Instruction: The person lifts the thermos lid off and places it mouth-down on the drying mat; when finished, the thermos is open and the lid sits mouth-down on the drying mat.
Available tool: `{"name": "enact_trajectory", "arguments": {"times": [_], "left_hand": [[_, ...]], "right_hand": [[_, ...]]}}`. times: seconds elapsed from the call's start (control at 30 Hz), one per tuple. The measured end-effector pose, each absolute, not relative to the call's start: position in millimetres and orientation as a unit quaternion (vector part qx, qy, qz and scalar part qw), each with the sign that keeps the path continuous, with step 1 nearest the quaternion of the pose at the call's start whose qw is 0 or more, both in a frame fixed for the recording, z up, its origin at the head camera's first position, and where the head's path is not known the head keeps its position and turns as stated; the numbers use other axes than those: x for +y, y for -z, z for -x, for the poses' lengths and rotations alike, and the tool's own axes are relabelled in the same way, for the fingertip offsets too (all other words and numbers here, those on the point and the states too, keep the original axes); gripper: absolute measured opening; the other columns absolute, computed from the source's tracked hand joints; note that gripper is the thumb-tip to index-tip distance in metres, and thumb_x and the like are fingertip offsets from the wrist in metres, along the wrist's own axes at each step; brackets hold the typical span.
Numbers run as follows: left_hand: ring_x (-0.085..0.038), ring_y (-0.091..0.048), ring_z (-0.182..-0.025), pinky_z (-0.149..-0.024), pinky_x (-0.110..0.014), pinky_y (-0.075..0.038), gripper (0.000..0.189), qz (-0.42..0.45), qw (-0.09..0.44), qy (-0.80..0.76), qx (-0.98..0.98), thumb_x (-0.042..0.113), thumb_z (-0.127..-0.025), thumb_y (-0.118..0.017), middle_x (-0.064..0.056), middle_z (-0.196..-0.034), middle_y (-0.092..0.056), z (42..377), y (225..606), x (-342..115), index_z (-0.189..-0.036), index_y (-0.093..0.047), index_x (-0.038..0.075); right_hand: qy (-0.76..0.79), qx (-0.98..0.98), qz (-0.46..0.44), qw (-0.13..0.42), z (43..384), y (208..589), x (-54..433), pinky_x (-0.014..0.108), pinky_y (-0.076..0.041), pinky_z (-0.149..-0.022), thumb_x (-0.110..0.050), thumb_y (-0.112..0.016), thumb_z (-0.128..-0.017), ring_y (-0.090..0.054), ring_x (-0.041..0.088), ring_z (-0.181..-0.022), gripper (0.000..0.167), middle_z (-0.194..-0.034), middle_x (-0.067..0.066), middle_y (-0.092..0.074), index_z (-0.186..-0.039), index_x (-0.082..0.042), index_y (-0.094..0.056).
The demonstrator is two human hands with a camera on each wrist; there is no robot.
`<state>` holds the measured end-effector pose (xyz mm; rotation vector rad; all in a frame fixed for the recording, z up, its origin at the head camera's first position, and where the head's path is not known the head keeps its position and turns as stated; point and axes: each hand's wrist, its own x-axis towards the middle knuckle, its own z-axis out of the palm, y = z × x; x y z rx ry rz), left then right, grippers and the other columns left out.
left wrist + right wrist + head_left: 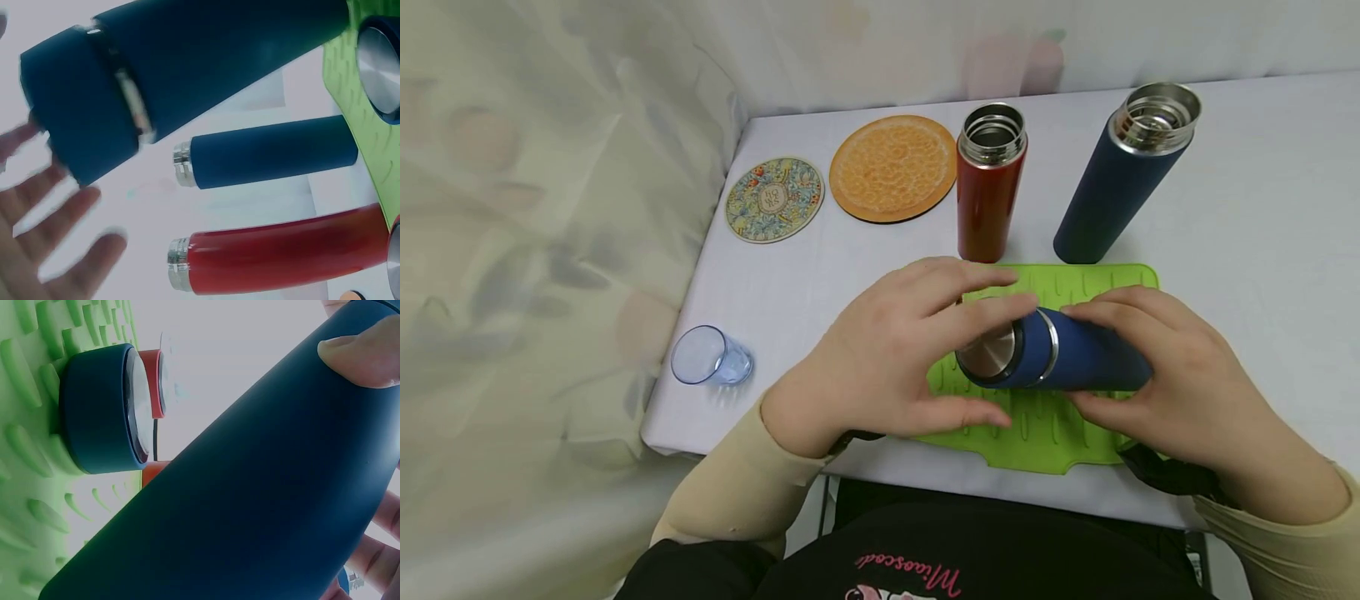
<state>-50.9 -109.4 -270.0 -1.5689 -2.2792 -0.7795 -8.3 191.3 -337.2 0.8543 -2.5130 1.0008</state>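
Note:
My right hand [1180, 367] holds a dark blue thermos bottle [1101, 350] by its body, thumb on the near side and fingers on the far side. The bottle tilts above a green drying mat [1045, 450], its steel-topped cap [988, 354] facing up toward me. Around that cap my left hand [910, 342] spreads its fingers and thumb; whether they touch it I cannot tell. Another blue cap [100, 409] sits on the mat, with a red cap [153, 384] beyond it in the right wrist view. Both loose caps are mostly hidden in the head view.
Behind the mat stand an uncapped red thermos [988, 200] and an uncapped navy thermos [1120, 183]. Farther left lie a round orange mat [891, 167] and a smaller patterned coaster [775, 200]. A bluish glass [711, 357] stands near the table's left edge.

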Motion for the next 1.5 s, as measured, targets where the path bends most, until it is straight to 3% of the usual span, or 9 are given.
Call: {"name": "enact_trajectory", "arguments": {"times": [0.2,0.33,0.5,0.73,0.83,0.97,1.1,1.27,1.5], "left_hand": [[-0.036,-0.050,-0.158,-0.134,-0.038,-0.034,0.045,0.602,0.076,0.277,-0.745,0.004,-0.098,-0.073,-0.019,-0.158,-0.062,52,271,-112,-0.143,-0.074,0.010],[-0.032,-0.052,-0.157,-0.132,-0.035,-0.036,0.048,0.597,0.060,0.262,-0.756,-0.006,-0.100,-0.065,-0.016,-0.158,-0.064,52,270,-115,-0.143,-0.075,0.013],[-0.022,-0.061,-0.148,-0.123,-0.031,-0.047,0.047,0.567,0.059,0.238,-0.787,0.017,-0.101,-0.082,-0.011,-0.156,-0.065,50,266,-118,-0.147,-0.072,0.015],[-0.021,-0.075,-0.126,-0.105,-0.034,-0.061,0.074,0.516,0.140,0.216,-0.817,0.058,-0.089,-0.089,-0.008,-0.139,-0.076,49,271,-117,-0.145,-0.073,0.012],[-0.024,-0.067,-0.140,-0.118,-0.033,-0.052,0.074,0.544,0.120,0.234,-0.797,0.051,-0.088,-0.093,-0.011,-0.149,-0.071,50,269,-119,-0.147,-0.071,0.011],[-0.030,-0.054,-0.155,-0.131,-0.034,-0.037,0.058,0.589,0.076,0.243,-0.767,0.019,-0.094,-0.090,-0.015,-0.160,-0.062,52,267,-122,-0.148,-0.071,0.010],[-0.028,-0.058,-0.151,-0.128,-0.034,-0.042,0.045,0.590,0.066,0.228,-0.772,0.004,-0.102,-0.076,-0.014,-0.158,-0.064,52,267,-122,-0.146,-0.073,0.014],[-0.024,-0.063,-0.140,-0.119,-0.032,-0.051,0.050,0.557,0.060,0.223,-0.798,0.021,-0.099,-0.085,-0.012,-0.151,-0.066,51,269,-121,-0.147,-0.072,0.016],[-0.023,-0.072,-0.124,-0.106,-0.035,-0.059,0.059,0.500,0.119,0.252,-0.820,0.043,-0.092,-0.090,-0.010,-0.134,-0.074,48,270,-121,-0.142,-0.074,0.014]], "right_hand": [[-0.342,-0.877,-0.297,0.164,9,338,191,0.003,-0.031,-0.114,-0.075,-0.055,-0.099,-0.061,0.028,-0.112,0.081,-0.120,0.016,-0.071,-0.131,-0.002,-0.074],[-0.340,-0.878,-0.300,0.156,10,339,192,0.003,-0.030,-0.114,-0.049,-0.086,-0.086,-0.062,0.030,-0.113,0.066,-0.122,0.016,-0.071,-0.132,-0.003,-0.074],[-0.336,-0.880,-0.301,0.147,10,339,192,0.003,-0.030,-0.114,-0.019,-0.095,-0.062,-0.062,0.030,-0.114,0.075,-0.124,0.016,-0.071,-0.133,-0.004,-0.074],[-0.331,-0.882,-0.302,0.148,11,338,189,0.003,-0.030,-0.115,-0.012,-0.098,-0.054,-0.062,0.029,-0.114,0.081,-0.124,0.015,-0.071,-0.132,-0.004,-0.074],[-0.329,-0.883,-0.301,0.147,11,338,190,0.003,-0.029,-0.115,-0.012,-0.099,-0.054,-0.063,0.030,-0.114,0.082,-0.123,0.015,-0.071,-0.132,-0.004,-0.074],[-0.329,-0.883,-0.302,0.144,12,339,193,0.003,-0.029,-0.115,-0.018,-0.097,-0.059,-0.063,0.032,-0.114,0.080,-0.124,0.016,-0.071,-0.134,-0.004,-0.073],[-0.329,-0.881,-0.307,0.146,13,340,193,0.003,-0.029,-0.115,-0.018,-0.096,-0.059,-0.063,0.030,-0.114,0.078,-0.124,0.016,-0.071,-0.133,-0.004,-0.074],[-0.325,-0.882,-0.307,0.148,12,340,192,0.002,-0.029,-0.114,-0.013,-0.098,-0.055,-0.062,0.027,-0.113,0.081,-0.123,0.014,-0.071,-0.132,-0.004,-0.074],[-0.330,-0.882,-0.300,0.152,12,339,193,0.003,-0.030,-0.113,-0.011,-0.096,-0.053,-0.062,0.029,-0.113,0.082,-0.122,0.015,-0.071,-0.132,-0.004,-0.074]]}}
